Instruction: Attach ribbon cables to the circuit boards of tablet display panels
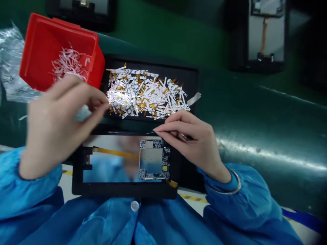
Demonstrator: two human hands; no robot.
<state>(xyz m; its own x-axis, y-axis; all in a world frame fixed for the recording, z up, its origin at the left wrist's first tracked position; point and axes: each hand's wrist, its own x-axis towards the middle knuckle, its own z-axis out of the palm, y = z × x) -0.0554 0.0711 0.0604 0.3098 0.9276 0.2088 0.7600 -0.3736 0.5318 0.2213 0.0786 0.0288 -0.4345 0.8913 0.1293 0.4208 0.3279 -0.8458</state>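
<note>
My left hand (65, 119), slightly blurred, is closed in a pinch at the left edge of a heap of small white strips with amber tails (150, 95). I cannot make out what its fingertips hold. The heap lies in a black tray (192, 76). My right hand (189, 141) pinches a thin strip (150, 132), seen nearly edge-on, just above a tablet-like panel (125, 190). That panel has a shiny mirror-like back, a circuit board (152, 160) at its right and an amber flat cable (116, 152) running toward its left side.
A red bin (38, 51) at the upper left holds thin white paper scraps (68, 63). Crumpled clear plastic (15, 68) lies beside it. Similar panels (267, 41) sit across the green bench, one at upper right and another panel (99, 10) at upper left.
</note>
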